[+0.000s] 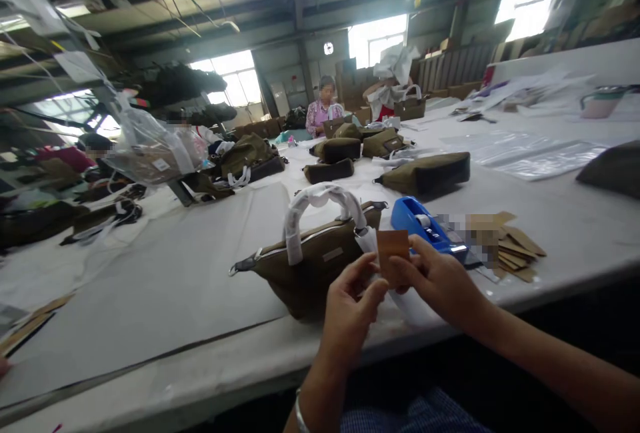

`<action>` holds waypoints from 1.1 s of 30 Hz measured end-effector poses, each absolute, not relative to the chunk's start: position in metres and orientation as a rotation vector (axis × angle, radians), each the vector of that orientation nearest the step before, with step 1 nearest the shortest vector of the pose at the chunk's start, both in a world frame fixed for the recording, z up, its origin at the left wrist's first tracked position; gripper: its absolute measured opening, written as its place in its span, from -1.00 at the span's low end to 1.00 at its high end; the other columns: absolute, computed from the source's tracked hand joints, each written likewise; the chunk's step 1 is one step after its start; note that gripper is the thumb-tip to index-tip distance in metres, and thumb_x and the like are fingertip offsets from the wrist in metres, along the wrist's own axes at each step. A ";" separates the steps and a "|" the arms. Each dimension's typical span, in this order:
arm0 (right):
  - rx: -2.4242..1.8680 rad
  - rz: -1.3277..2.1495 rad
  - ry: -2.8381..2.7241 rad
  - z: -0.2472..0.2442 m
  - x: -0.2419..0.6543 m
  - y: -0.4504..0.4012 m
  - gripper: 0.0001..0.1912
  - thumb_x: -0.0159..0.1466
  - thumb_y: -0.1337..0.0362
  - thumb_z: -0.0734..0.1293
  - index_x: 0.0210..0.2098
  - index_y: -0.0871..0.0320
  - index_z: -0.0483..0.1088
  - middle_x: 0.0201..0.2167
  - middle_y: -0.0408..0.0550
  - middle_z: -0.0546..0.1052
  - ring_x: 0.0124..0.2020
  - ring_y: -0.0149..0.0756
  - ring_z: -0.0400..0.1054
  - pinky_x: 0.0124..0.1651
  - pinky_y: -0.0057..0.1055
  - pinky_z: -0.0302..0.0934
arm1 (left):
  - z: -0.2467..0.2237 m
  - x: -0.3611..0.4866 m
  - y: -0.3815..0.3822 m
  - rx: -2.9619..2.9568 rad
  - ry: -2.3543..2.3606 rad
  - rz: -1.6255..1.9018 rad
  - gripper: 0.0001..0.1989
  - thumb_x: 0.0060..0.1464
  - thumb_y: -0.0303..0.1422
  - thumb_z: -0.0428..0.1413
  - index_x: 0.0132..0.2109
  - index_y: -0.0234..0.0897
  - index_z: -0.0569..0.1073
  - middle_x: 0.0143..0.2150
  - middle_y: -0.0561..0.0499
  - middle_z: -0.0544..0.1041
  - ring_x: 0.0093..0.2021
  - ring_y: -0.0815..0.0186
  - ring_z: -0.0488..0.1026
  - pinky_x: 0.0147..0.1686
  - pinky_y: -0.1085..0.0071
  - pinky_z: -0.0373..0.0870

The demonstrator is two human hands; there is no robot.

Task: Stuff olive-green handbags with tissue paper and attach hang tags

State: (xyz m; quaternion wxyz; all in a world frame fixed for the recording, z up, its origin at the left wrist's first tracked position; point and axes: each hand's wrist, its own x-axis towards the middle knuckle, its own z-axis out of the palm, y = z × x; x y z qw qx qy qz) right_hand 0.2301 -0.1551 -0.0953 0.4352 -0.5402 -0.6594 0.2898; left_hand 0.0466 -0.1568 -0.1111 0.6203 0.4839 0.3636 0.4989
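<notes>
In front of me at the table's edge, a small brown card [393,247] is held up between both hands. My right hand [445,283] grips it with the thumb on its face and fingers behind. The fingertips of my left hand [349,309] are pinched at its lower left edge. Just behind and to the left stands an olive-green handbag [280,273] with a zipped top and a small plate on its front. White wrapping covers its handles [299,209]. A white strip hangs from the bag behind the card, partly hidden by my hands.
Right of the bag sits a blue tape dispenser [417,216], with a pile of brown cardboard pieces [523,246] beside it. More olive bags [425,173] lie farther back on the white table [560,219]. A person [323,113] sits at the far side. Clear plastic sheets [540,153] lie at right.
</notes>
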 end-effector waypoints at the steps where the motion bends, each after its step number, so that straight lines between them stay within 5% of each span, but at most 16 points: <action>1: -1.351 0.628 -1.692 -0.099 0.228 -0.158 -0.74 0.37 -0.01 0.27 -0.13 0.02 0.28 -0.54 -0.13 0.61 -0.52 -0.19 0.56 -0.45 -0.42 0.40 | -0.110 0.047 -0.157 1.103 0.863 1.181 -0.50 0.04 -0.12 0.38 0.07 -0.27 0.61 -0.24 -0.02 0.55 -0.47 0.50 0.31 -0.59 0.62 0.23; 3: -1.326 0.509 -1.766 -0.104 0.227 -0.163 -0.80 0.37 0.05 0.26 -0.15 0.02 0.31 -0.54 -0.14 0.61 -0.51 -0.19 0.56 -0.44 -0.42 0.37 | -0.108 0.048 -0.156 1.060 0.892 1.224 -0.55 0.04 -0.13 0.38 0.00 -0.32 0.63 -0.34 -0.01 0.55 -0.46 0.47 0.35 -0.59 0.63 0.24; 8: -1.289 0.435 -1.818 -0.116 0.232 -0.174 -0.81 0.36 0.05 0.29 -0.15 0.00 0.35 -0.46 -0.13 0.65 -0.43 -0.16 0.60 -0.45 -0.42 0.35 | -0.110 0.046 -0.154 0.896 0.815 1.172 -0.43 -0.02 -0.24 0.44 0.12 -0.33 0.55 -0.16 -0.14 0.67 -0.44 0.44 0.48 -0.59 0.63 0.26; 14: -1.428 0.671 -1.732 -0.130 0.247 -0.173 -0.66 0.36 -0.09 0.27 -0.10 0.02 0.35 -0.55 -0.15 0.60 -0.53 -0.15 0.55 -0.43 -0.35 0.41 | -0.115 0.044 -0.162 0.813 0.816 1.243 -0.66 -0.11 -0.22 0.48 -0.22 -0.35 0.68 -0.30 -0.11 0.68 -0.36 0.36 0.57 -0.44 0.58 0.43; 16: -1.500 0.655 -1.613 -0.128 0.252 -0.171 -0.53 0.32 -0.16 0.27 0.00 0.05 0.34 -0.44 -0.04 0.65 -0.44 -0.08 0.59 -0.38 -0.29 0.46 | -0.115 0.041 -0.166 0.809 0.828 1.280 -0.66 -0.07 -0.17 0.45 -0.21 -0.33 0.69 -0.29 -0.12 0.68 -0.33 0.33 0.60 -0.38 0.53 0.49; 19: -1.520 0.325 -1.458 -0.119 0.251 -0.176 -0.28 0.27 -0.22 0.31 0.27 0.03 0.26 -0.01 0.16 0.62 -0.19 0.02 0.60 -0.13 -0.14 0.50 | -0.111 0.038 -0.173 0.888 0.880 1.344 -0.70 0.03 -0.17 0.40 -0.20 -0.30 0.70 -0.27 -0.12 0.69 -0.32 0.30 0.62 -0.38 0.52 0.53; 21: -1.417 0.247 -1.495 -0.114 0.242 -0.183 -0.31 0.26 -0.18 0.35 0.28 -0.05 0.31 0.09 0.13 0.57 -0.19 -0.02 0.58 -0.04 -0.10 0.49 | -0.106 0.039 -0.178 0.980 0.892 1.339 -0.75 0.07 -0.18 0.37 -0.21 -0.28 0.71 -0.28 -0.11 0.70 -0.32 0.29 0.62 -0.40 0.51 0.53; 27: -1.157 1.020 -1.644 -0.111 0.207 -0.189 -0.65 0.24 -0.07 0.42 -0.13 0.00 0.60 -0.50 -0.11 0.63 -0.57 -0.24 0.50 -0.48 -0.38 0.46 | -0.090 0.030 -0.190 1.263 0.974 1.308 -0.74 0.14 -0.16 0.31 -0.20 -0.27 0.71 -0.26 -0.13 0.70 -0.31 0.22 0.62 -0.37 0.44 0.55; 30: -1.154 1.147 -1.543 -0.106 0.206 -0.174 -0.56 0.24 -0.17 0.39 -0.33 0.10 0.57 -0.55 -0.07 0.59 -0.64 -0.29 0.44 -0.60 -0.43 0.35 | -0.087 0.003 -0.183 1.346 1.155 1.476 -0.70 0.22 -0.13 0.23 -0.10 -0.26 0.68 -0.21 -0.11 0.69 -0.30 0.25 0.62 -0.32 0.43 0.57; 33: -1.203 1.086 -1.541 -0.095 0.203 -0.151 -0.53 0.25 -0.20 0.35 -0.41 0.11 0.51 -0.60 -0.09 0.55 -0.69 -0.32 0.38 -0.66 -0.44 0.25 | -0.084 -0.033 -0.161 1.430 1.464 1.778 -0.72 0.31 -0.20 0.13 0.01 -0.22 0.61 -0.06 -0.09 0.67 -0.09 0.22 0.61 -0.03 0.35 0.55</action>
